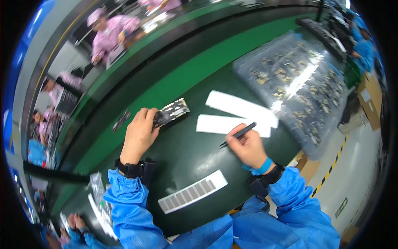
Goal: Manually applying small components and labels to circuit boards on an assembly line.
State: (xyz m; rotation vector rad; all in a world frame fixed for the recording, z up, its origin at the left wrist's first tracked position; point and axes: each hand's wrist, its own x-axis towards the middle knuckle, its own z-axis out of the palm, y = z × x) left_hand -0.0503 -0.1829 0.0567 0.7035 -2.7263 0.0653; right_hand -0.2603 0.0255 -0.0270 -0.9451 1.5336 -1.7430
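The left hand (pixel 139 135) is closed around the near end of a small dark circuit board (pixel 172 113), holding it just over the green work mat (pixel 182 153), left of centre. The right hand (pixel 247 146) pinches black tweezers (pixel 238 134), tips aimed left toward the board. This looks like a pick-and-place step; next the tweezer tips must meet the board or the label strip (pixel 192 191) precisely.

Glossy clear plastic bag (pixel 298 83), matt green tabletop (pixel 186 145)
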